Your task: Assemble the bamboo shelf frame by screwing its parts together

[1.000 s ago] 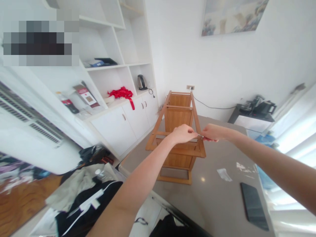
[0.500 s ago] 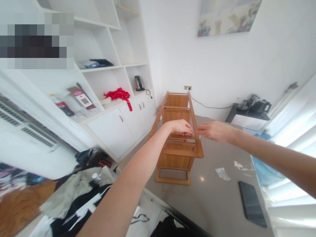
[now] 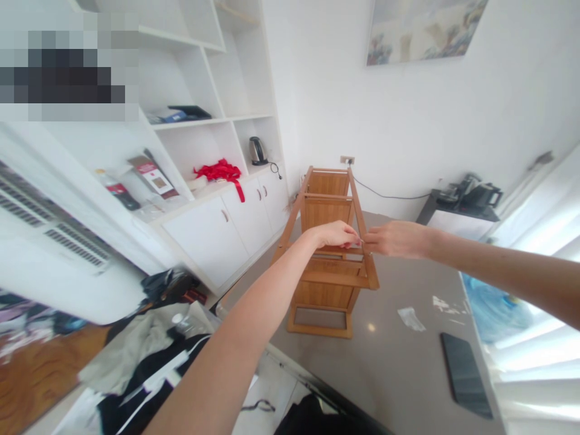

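A brown wooden rack with slatted shelves (image 3: pixel 333 278) stands on the grey table (image 3: pixel 389 374). My left hand (image 3: pixel 338 234) is inside the frame's upper part, its fingers pinched together against the inner side of the right-hand rail. On the outer side of that same rail is my right hand (image 3: pixel 383 239), fingers also closed, its tips nearly meeting the left ones. Whatever small thing the fingertips pinch is too small to make out. Right of the rack lies a small clear plastic bag (image 3: pixel 411 319).
A dark tablet or phone (image 3: pixel 466 374) lies at the table's right edge, near white scraps (image 3: pixel 446 305). White shelving (image 3: pixel 194 223) stands left, with a kettle (image 3: pixel 257 151) and red ribbon (image 3: pixel 221 172). Clothes (image 3: pixel 136 356) are heaped at lower left. Another kettle (image 3: pixel 484 194) sits back right.
The view has shifted slightly. Both hands stay at the right-hand rail with fingers closed, and the right hand has edged a little closer to the rail.
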Tool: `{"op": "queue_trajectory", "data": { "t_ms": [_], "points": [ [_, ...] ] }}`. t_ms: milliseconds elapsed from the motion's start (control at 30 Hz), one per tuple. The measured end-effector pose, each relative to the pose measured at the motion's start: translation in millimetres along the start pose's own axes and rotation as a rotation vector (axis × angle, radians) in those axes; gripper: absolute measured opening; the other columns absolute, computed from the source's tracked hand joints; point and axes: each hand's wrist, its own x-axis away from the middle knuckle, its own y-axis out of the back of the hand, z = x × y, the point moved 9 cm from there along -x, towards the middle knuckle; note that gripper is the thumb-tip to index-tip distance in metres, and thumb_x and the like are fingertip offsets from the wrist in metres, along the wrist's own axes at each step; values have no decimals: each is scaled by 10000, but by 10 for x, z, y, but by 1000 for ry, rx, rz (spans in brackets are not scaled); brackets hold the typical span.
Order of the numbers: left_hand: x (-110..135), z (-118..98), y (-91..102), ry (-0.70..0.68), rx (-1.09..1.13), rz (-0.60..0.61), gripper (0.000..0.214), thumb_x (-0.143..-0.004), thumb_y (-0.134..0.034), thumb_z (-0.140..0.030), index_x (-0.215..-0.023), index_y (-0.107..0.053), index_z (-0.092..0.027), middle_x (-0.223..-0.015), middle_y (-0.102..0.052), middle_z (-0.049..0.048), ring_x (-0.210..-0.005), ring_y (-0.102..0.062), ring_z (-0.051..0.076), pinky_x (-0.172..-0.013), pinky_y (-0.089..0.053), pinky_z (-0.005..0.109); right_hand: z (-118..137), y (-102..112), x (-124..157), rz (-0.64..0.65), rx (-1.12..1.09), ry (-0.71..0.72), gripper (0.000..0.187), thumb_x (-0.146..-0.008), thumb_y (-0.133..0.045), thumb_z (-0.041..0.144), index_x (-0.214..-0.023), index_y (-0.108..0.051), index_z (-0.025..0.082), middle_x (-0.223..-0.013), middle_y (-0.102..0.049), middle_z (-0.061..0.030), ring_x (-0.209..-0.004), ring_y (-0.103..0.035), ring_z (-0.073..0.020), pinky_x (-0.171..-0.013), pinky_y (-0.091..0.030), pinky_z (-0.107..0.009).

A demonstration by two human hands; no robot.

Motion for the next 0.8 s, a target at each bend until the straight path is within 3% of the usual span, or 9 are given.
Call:
{"op": "queue_trajectory", "data": {
  "t_ms": [167,267,467,633,733,800],
  "points": [
    [-4,64,56,8,55,-97,269,-746,-571,-300,-951,-660,-150,-683,-592,2,-586,-499,82,-578,-404,219,-33,-86,-21,61,-25,-46,197,-828,-439,35,-863,-613,121,-879,-614,-104,-777,-568,-172,-601,-352,-285],
    [43,32,136,-23,29,-202,307,-760,-541,-305,-999,-650,-145,-746,-611,20,-619,-516,92,-600,-409,228,-86,-145,-23,156,-71,-133,197,-794,-451,17,-768,-617,118,-795,-629,-100,-696,-581,-162,-565,-332,-275],
    [220,-194,150,-67,-155,-271,308,-790,-493,-377,-891,-672,-148,-704,-599,12,-605,-492,106,-583,-378,231,-370,-196,-55,308,-350,-512,197,-781,-487,190,-651,-627,141,-661,-643,-88,-622,-607,-185,-531,-351,-262],
    [419,-319,144,-42,-324,-343,265,-797,-468,-334,-765,-658,-152,-658,-594,12,-604,-501,125,-569,-361,243,-443,-527,-9,553,-894,-750,150,-696,-564,218,-580,-585,124,-574,-604,-41,-509,-560,-126,-503,-427,-244],
    [530,-396,14,-20,-423,-344,295,-810,-460,-357,-696,-646,-158,-639,-601,26,-597,-516,140,-560,-361,257,-452,-674,41,609,-1116,-846,143,-667,-618,239,-604,-582,115,-563,-579,-17,-502,-526,-92,-498,-453,-227],
    [568,-473,-156,-16,-502,-331,379,-828,-441,-431,-650,-639,-160,-624,-605,41,-603,-541,158,-585,-380,276,-489,-698,51,562,-1164,-869,152,-653,-643,249,-609,-579,118,-550,-561,-1,-497,-505,-78,-487,-455,-212]
  ]
}}
